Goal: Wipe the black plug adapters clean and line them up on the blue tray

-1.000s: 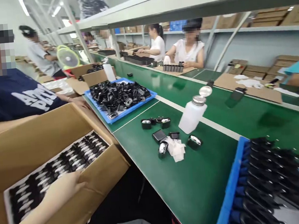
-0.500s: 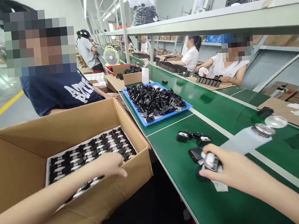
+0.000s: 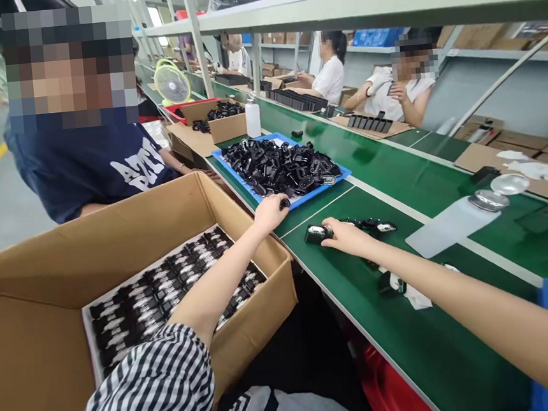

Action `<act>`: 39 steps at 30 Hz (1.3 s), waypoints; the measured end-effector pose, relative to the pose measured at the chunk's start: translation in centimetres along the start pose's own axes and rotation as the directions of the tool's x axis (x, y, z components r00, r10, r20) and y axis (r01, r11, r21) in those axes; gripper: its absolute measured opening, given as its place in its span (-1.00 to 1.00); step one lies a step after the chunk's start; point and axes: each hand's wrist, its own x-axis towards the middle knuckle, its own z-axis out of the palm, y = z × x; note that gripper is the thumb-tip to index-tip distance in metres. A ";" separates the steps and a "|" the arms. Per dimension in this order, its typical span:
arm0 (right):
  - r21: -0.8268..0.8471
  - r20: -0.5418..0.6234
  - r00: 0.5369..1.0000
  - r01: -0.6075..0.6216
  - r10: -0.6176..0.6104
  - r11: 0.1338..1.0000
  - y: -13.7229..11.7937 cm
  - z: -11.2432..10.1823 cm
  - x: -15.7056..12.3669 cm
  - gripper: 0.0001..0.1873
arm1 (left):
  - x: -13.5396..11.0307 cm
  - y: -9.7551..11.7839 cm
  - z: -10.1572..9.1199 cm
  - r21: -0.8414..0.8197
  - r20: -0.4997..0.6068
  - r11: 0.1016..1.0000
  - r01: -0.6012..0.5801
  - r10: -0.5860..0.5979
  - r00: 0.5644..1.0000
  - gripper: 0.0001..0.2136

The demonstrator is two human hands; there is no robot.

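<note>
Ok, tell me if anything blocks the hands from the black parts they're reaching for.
Nothing visible does. The left hand already touches a black part at the near edge of the blue tray. The right hand rests against a loose part on the green belt.

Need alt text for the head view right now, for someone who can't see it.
The person's left hand reaches to the near edge of a blue tray heaped with black parts, while the right hand rests on a small black part on the green bench. An open cardboard box of black parts sits beside them.
</note>
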 end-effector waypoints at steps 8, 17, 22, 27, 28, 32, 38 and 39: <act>0.008 -0.029 0.999 0.037 -0.037 0.999 0.9 -4.8 -1.7 -0.66 | 0.2 0.5 -1.0 -0.465 -0.192 0.879 0.106 -0.217 0.957 -0.61; 0.383 -0.260 0.965 0.087 0.017 0.919 -0.8 -9.3 -5.1 -0.46 | -2.2 8.2 -4.4 -0.948 -0.005 0.314 -0.053 0.149 0.989 -0.65; 0.615 -0.338 0.937 0.154 0.082 0.773 -1.2 -9.0 -5.9 -0.81 | -2.7 9.7 -4.7 -0.914 -0.002 0.391 -0.105 0.253 0.967 -0.62; 0.585 -0.259 0.936 -0.044 0.238 0.810 -0.1 -7.3 -5.7 -0.82 | -1.5 7.1 -1.2 -0.529 0.214 0.832 0.170 -0.063 0.975 -0.71; 0.569 -0.192 0.951 -0.093 0.242 0.817 0.0 -6.7 -5.5 -0.78 | -1.4 6.6 -0.4 -0.449 0.248 0.866 0.220 -0.116 0.962 -0.72; 0.430 0.078 0.979 -0.205 0.189 0.879 0.2 -3.5 -4.6 -0.59 | -1.8 6.1 1.9 -0.386 0.280 0.885 0.260 -0.156 0.947 -0.69; 0.292 0.136 0.986 -0.134 0.098 0.947 0.0 -0.9 -3.3 -0.59 | -1.8 5.9 2.6 -0.479 0.252 0.833 0.278 -0.173 0.952 -0.84; 0.282 0.136 0.987 -0.116 0.080 0.952 0.0 -0.9 -3.2 -0.63 | -1.7 5.8 2.7 -0.488 0.259 0.825 0.286 -0.175 0.950 -0.84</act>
